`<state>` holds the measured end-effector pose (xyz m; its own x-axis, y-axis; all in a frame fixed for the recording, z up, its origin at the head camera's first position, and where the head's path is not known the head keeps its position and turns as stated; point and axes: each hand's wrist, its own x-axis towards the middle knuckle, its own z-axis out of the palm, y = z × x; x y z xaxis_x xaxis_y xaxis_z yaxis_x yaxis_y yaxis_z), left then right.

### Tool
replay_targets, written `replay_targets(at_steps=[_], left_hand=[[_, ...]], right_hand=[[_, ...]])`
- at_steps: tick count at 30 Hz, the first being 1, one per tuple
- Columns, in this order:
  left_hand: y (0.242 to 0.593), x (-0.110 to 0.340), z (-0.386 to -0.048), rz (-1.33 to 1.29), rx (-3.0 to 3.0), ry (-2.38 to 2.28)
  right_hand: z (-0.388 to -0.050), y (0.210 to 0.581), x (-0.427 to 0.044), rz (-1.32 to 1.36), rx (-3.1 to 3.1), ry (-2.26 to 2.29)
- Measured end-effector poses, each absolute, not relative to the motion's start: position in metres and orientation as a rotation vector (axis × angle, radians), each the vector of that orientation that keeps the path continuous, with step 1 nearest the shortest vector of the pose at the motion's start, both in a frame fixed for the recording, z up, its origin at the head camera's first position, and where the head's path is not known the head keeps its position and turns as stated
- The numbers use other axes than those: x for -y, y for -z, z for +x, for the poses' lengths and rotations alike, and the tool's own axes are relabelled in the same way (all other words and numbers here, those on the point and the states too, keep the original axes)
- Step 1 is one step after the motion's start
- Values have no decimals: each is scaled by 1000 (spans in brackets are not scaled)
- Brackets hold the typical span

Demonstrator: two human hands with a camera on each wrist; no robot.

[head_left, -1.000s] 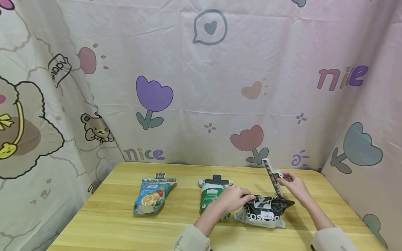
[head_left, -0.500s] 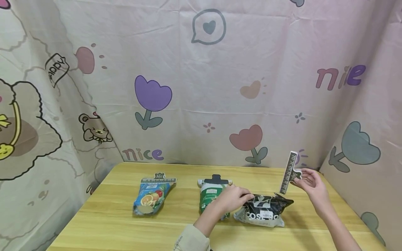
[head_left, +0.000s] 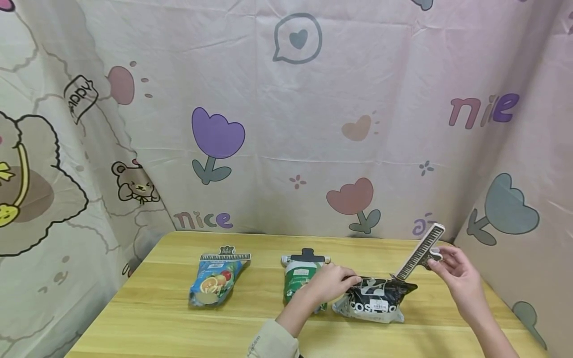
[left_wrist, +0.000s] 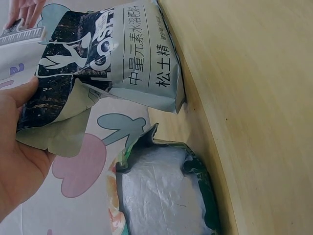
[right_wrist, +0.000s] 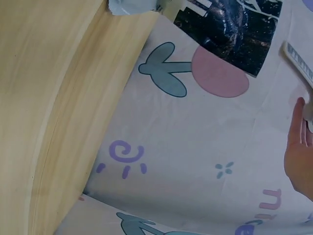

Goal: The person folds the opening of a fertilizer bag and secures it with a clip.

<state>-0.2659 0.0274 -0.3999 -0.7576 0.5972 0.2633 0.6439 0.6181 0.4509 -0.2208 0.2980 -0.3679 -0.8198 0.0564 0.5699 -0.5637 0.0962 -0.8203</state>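
My left hand [head_left: 328, 287] grips the upper left corner of a black and white bag [head_left: 378, 298] that stands on the table. In the left wrist view the thumb lies on the front of the bag [left_wrist: 132, 54], and the top edge is folded back. My right hand [head_left: 463, 281] pinches a bag clip [head_left: 420, 252] with a piano-key pattern by its handle. The clip slants, its lower end close to the bag's top right; whether they touch I cannot tell. In the right wrist view the clip [right_wrist: 297, 61] is apart from the bag's dark corner [right_wrist: 234, 39].
Left of my left hand is a green bag [head_left: 299, 281] with a black clip [head_left: 308, 257] across its top, partly hidden by that hand. Further left lies a blue fruit-print bag [head_left: 215, 283] with a piano-key clip [head_left: 225, 256]. A patterned cloth [head_left: 268, 124] hangs behind the table [head_left: 170, 328].
My right hand has moved right with the clip, away from the bag's top. The clip has turned clockwise and now leans right. My left hand stays on the bag.
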Motion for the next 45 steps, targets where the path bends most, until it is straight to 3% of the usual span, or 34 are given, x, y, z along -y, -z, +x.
replay_targets(at_steps=[9, 21, 35, 45], left_hand=[[401, -28, -266, -1066, 2747, 826], [399, -27, -267, -1077, 2747, 833], [405, -19, -272, -970, 2817, 1133], [409, -17, -276, -1041, 2748, 1201]], right_hand=[[-212, 372, -290, 435, 2080, -1310], [-211, 369, -284, 425, 2103, -1152], [-227, 370, -270, 903, 2021, -671], [-231, 360, -251, 1015, 2144, -358]])
